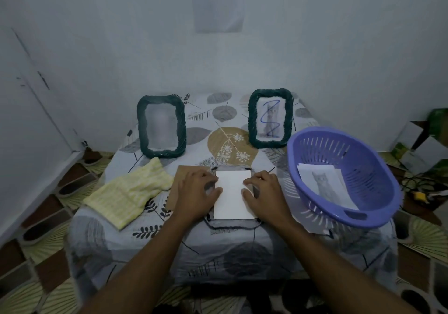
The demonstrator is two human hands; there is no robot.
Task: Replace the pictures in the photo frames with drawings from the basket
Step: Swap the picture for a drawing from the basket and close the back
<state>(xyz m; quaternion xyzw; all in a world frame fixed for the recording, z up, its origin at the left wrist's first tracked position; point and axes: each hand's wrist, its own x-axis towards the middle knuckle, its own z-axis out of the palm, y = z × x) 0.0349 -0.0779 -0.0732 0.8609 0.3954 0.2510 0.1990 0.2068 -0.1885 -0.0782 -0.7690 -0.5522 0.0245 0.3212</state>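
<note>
The left hand [198, 190] and right hand [263, 190] lie spread, fingers lightly bent, pressing a blank white paper sheet [232, 194] onto a dark-rimmed frame [230, 226] lying flat near centre, mostly hidden. A brown cardboard panel [180, 175] lies under the left hand. Grey cat drawings [324, 185] lie in the slotted purple plastic basket [363, 165] at right.

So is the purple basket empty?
Not empty. A grey cat picture lies inside the purple basket, with more white paper edges showing under it.
</note>
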